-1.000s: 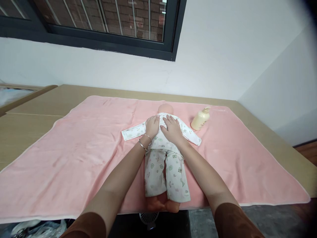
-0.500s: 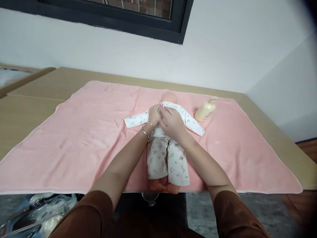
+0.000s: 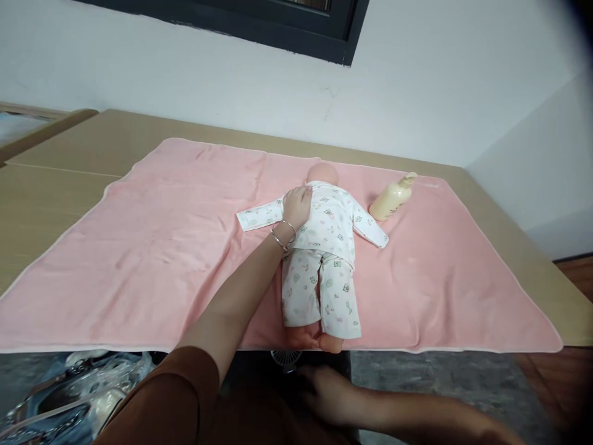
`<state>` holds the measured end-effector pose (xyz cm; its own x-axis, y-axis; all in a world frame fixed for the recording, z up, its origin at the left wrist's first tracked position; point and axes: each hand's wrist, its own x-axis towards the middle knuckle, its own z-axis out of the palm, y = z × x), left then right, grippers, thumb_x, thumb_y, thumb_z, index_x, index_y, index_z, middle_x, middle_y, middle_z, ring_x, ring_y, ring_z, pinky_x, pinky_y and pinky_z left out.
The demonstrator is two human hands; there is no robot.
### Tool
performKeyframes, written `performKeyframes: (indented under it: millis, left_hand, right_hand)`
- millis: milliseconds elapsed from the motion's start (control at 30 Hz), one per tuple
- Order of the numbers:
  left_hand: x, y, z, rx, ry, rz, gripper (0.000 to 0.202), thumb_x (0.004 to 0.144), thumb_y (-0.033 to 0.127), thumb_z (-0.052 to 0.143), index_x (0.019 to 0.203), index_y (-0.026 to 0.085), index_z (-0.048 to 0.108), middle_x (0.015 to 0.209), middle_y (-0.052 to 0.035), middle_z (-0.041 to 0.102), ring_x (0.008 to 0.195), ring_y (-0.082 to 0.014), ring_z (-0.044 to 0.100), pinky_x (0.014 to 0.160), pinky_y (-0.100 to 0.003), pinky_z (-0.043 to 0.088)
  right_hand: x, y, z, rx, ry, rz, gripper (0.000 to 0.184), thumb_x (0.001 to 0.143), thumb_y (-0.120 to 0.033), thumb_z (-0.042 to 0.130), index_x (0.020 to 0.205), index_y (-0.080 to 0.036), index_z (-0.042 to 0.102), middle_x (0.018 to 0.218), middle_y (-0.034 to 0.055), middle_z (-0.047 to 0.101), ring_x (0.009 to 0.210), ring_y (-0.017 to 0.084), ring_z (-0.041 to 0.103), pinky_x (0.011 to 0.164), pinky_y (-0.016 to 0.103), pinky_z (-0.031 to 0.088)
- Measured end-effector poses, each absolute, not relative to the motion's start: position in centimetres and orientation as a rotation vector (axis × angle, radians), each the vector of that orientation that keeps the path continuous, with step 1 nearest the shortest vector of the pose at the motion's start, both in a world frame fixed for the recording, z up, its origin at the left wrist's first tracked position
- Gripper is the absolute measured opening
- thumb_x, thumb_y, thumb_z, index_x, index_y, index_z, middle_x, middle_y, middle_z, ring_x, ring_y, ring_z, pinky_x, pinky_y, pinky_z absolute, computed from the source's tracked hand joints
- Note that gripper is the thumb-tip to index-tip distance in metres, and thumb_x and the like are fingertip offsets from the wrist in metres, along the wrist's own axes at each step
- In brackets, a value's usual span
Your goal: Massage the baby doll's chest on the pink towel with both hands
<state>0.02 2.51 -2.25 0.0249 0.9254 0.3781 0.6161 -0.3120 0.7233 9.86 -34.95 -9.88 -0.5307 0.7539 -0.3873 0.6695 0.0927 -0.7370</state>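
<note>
A doll (image 3: 331, 216) in a white printed top and trousers (image 3: 340, 296) lies on a pink blanket (image 3: 185, 247), head away from me, arms out to the sides and bare feet at the near edge. My left hand (image 3: 298, 207), with bracelets at the wrist, rests open on the doll's upper body beside the left sleeve. Below the table edge, close to my body, is my right hand (image 3: 331, 395), away from the doll. Its fingers are dim and blurred near a small fan (image 3: 286, 357), so what they hold, if anything, is unclear.
A cream pump bottle (image 3: 391, 199) leans over on the blanket, right of the doll. The wooden table (image 3: 152, 127) meets a white wall with a dark window frame (image 3: 319, 31). At lower left, below the table, are plastic-wrapped items (image 3: 88, 395).
My right hand has left the doll's upper body and dropped below the table edge, uncovering the printed top. My left hand stays on the doll. The view has shifted slightly.
</note>
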Motion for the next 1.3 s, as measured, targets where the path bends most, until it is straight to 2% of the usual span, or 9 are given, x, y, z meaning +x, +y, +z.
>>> performKeyframes:
  millis: [100,200,300,367,533,633,867,1100,1300]
  left_hand:
    - [0.1,2.3,-1.9,1.925,1.546,1.170,0.040,0.106,0.036,0.035,0.108,0.022,0.072,0.121,-0.0091,0.074,0.119,-0.0261,0.064,0.110,-0.042,0.043]
    - [-0.5,2.1,-1.0,1.833,1.479,1.150,0.037,0.106,0.037,0.038,0.126,0.021,0.065,0.135,-0.0095,0.068,0.129,-0.0243,0.060,0.116,-0.041,0.039]
    - [-2.5,2.5,0.1,1.733,1.453,1.233,0.042,0.105,0.035,0.040,0.144,0.022,0.051,0.150,-0.0094,0.057,0.139,-0.0213,0.052,0.116,-0.036,0.041]
    - [-4.9,3.0,0.6,1.743,1.538,1.261,0.044,0.102,0.029,0.039,0.144,0.020,0.050,0.151,-0.0098,0.055,0.141,-0.0215,0.050,0.117,-0.036,0.040]
    - [-11.7,4.4,-0.6,1.879,1.898,0.831,0.053,0.088,0.025,0.049,0.138,0.013,0.059,0.146,-0.0142,0.059,0.140,-0.0294,0.050,0.120,-0.041,0.036]
    - [-13.9,5.0,-2.0,1.897,1.884,0.461,0.059,0.086,0.033,0.053,0.142,0.018,0.057,0.150,-0.0101,0.058,0.140,-0.0312,0.050,0.119,-0.042,0.037]
    - [-13.7,7.0,-2.9,2.107,1.892,0.198,0.062,0.090,0.046,0.047,0.148,0.026,0.052,0.164,-0.0112,0.038,0.150,-0.0357,0.033,0.121,-0.056,0.027]
    - [-13.3,9.0,-3.5,2.053,1.966,0.139,0.087,0.084,0.078,0.045,0.158,0.035,0.035,0.174,-0.0112,0.011,0.155,-0.0518,0.002,0.110,-0.085,0.005]
    - [-12.9,9.9,-3.1,2.031,1.983,0.086,0.095,0.075,0.084,0.053,0.157,0.040,0.037,0.174,-0.0101,0.012,0.154,-0.0563,0.002,0.107,-0.088,0.008]
  right_hand:
    - [10.3,-36.2,-11.3,-1.643,-1.953,1.584,0.036,0.074,-0.027,0.056,0.104,-0.034,0.076,0.096,0.0027,0.080,0.084,0.025,0.077,0.071,0.036,0.063]
    - [12.0,-36.5,-9.4,-1.596,-1.929,1.435,0.024,0.064,-0.036,0.063,0.084,-0.041,0.075,0.077,-0.0001,0.076,0.070,0.030,0.074,0.063,0.043,0.062]
    - [16.3,-34.1,-5.2,-1.490,-1.840,0.913,0.025,0.074,-0.040,0.062,0.094,-0.050,0.073,0.076,0.0014,0.073,0.070,0.034,0.072,0.064,0.051,0.060]
    - [19.9,-30.5,-2.5,-1.611,-1.678,0.505,0.024,0.084,-0.035,0.053,0.094,-0.042,0.074,0.080,0.0052,0.072,0.078,0.033,0.071,0.074,0.052,0.060]
    - [27.3,-18.6,-1.6,-1.947,-1.680,0.010,0.045,0.089,-0.036,0.045,0.120,-0.017,0.071,0.136,0.0189,0.062,0.129,0.036,0.055,0.109,0.053,0.046]
    - [29.5,-13.0,-3.3,-2.116,-1.730,-0.021,0.055,0.089,-0.032,0.044,0.134,-0.007,0.064,0.151,0.0232,0.050,0.142,0.036,0.043,0.118,0.050,0.035]
    - [34.0,-5.4,-3.5,-2.325,-1.411,-0.061,0.058,0.094,-0.020,0.027,0.145,-0.004,0.052,0.148,0.0227,0.053,0.138,0.030,0.048,0.113,0.042,0.040]
    - [36.3,-2.8,-4.9,-2.444,-1.596,0.111,0.061,0.103,-0.042,0.026,0.157,-0.015,0.038,0.168,0.0189,0.025,0.154,0.037,0.024,0.120,0.063,0.021]
    - [36.6,-1.6,-6.3,-2.562,-1.657,0.137,0.062,0.103,-0.037,0.023,0.160,-0.015,0.034,0.169,0.0194,0.023,0.155,0.037,0.020,0.120,0.066,0.019]
